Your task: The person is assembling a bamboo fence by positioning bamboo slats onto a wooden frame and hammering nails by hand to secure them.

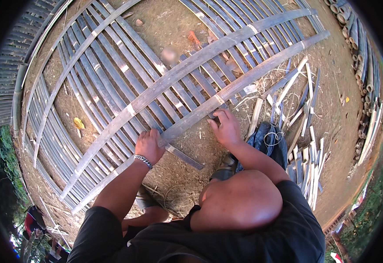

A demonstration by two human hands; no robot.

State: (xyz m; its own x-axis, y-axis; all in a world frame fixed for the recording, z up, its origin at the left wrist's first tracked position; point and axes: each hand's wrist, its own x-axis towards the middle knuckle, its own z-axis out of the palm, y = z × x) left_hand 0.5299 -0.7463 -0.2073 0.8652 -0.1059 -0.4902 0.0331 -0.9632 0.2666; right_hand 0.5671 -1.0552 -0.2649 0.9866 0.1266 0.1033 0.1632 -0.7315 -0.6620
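Observation:
A lattice of crossed bamboo strips lies on the ground before me, with long split bamboo strips running from lower left to upper right over many narrower slats. My left hand is closed around the nearest long bamboo strip, where a slat passes beneath it; a chain bracelet circles that wrist. Just below the same strip, farther right, my right hand has bent fingers and its thumb at the short end of a bamboo slat. One slat end sticks out toward me between the hands. The undersides of the strips are hidden.
Split bamboo offcuts lie heaped at my right, beside dark blue cloth with a loop of cord. Stacked bamboo poles line the far right. Another slatted bamboo panel stands at far left. A person is at lower left.

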